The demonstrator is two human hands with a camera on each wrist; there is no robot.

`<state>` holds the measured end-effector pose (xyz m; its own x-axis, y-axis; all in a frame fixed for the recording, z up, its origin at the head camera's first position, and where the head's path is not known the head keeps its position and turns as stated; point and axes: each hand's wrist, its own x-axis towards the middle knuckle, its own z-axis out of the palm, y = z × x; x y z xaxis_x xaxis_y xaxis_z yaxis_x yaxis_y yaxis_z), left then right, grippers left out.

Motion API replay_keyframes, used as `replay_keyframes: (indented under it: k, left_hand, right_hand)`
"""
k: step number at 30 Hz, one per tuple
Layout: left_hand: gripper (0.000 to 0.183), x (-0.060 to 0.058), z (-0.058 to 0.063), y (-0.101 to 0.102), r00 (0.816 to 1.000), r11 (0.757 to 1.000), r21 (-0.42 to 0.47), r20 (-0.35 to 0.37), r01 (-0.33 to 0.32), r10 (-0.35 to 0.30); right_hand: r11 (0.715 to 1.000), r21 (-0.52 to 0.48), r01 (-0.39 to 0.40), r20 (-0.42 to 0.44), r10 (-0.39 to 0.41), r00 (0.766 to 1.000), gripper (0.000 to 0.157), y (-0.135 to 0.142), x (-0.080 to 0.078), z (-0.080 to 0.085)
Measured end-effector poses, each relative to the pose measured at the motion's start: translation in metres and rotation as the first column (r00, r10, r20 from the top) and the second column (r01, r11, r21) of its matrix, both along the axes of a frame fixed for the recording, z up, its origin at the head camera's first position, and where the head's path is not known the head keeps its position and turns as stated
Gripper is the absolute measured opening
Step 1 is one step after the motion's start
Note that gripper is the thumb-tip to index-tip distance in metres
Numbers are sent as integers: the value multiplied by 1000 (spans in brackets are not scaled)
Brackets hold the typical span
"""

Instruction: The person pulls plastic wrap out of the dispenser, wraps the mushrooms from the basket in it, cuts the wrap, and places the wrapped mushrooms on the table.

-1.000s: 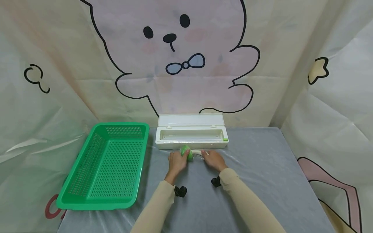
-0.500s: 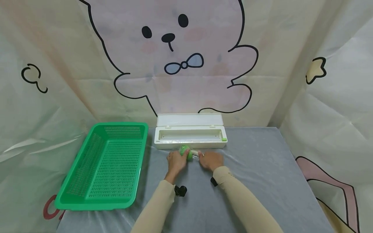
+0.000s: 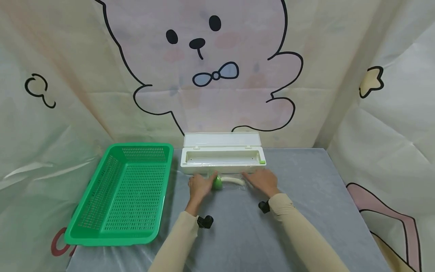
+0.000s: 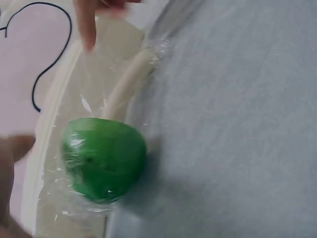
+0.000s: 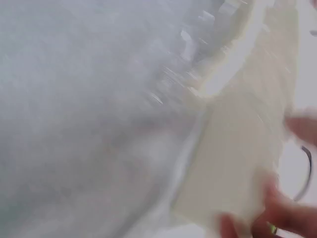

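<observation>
**Loose film could let the ball roll**

If we tug the clear film [image 4: 85,103] unevenly, the green ball [image 3: 217,184] and white stick [image 3: 233,181], lying on the desk [image 3: 244,234] near the white box [image 3: 192,170], could roll. Our left hand [image 3: 200,186] and right hand [image 3: 264,182] look open. Half a second ago our right hand covered the stick's right end; now it's apart, farther right.
</observation>
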<state>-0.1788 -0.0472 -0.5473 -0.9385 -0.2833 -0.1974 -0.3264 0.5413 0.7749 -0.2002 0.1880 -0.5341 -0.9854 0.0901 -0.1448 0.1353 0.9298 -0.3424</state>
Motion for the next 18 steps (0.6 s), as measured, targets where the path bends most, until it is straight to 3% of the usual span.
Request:
replay_keyframes:
  k: [2,4,7,8,11,15,18]
  left_hand:
    - [90,1,3,-4,995,997,-13,-58,-82,81]
    - [92,1,6,-9,977,987,-33,-151,-160,154]
    - [89,-2,8,-15,944,976,-64,-277,-206,181]
    - [86,-4,9,-17,937,977,-68,-305,-202,173]
    - [77,-11,6,-24,941,986,-71,-319,-148,118]
    - [66,-20,-2,-36,959,997,-57,-280,-48,30]
    - [53,-25,-9,-45,958,1000,-9,-288,-3,1]
  right_hand:
    - [993,-105,49,-144,-64,987,55,10,-4,8]
    - [977,-206,58,-260,-112,959,46,18,-10,12]
    - [950,-307,56,-282,-147,948,51,25,-17,11]
    - [939,-339,50,-262,-145,954,56,27,-19,10]
    - [912,-411,17,-199,-108,974,66,29,-24,1]
    - [884,-468,-15,-183,-80,980,56,31,-26,-14]
    - [874,-486,-18,-219,-101,971,47,32,-24,-21]
